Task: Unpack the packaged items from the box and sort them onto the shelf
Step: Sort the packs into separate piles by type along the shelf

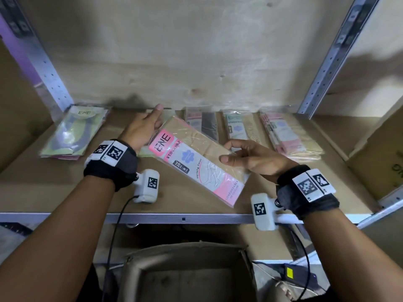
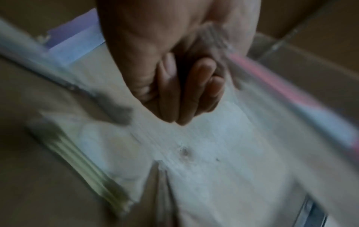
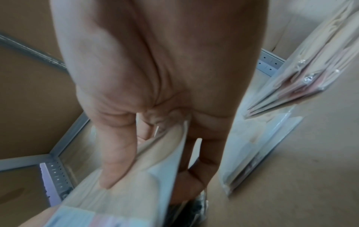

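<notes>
Stocking pack (image 1: pixel 197 162) tilted above the shelf (image 1: pixel 65 192), pinched in right hand (image 1: pixel 255 159), left hand (image 1: pixel 144 129) loose beside it; four piles (image 1: pixel 290 136) sorted behind (box (image 1: pixel 187 273) contents unclear).

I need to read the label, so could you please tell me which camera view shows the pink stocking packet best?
The head view: the stocking packet shows whole, label legible, pinched by the right hand. The right wrist view shows only its beige edge between the fingers; the left wrist view shows a blurred pink strip.
</notes>
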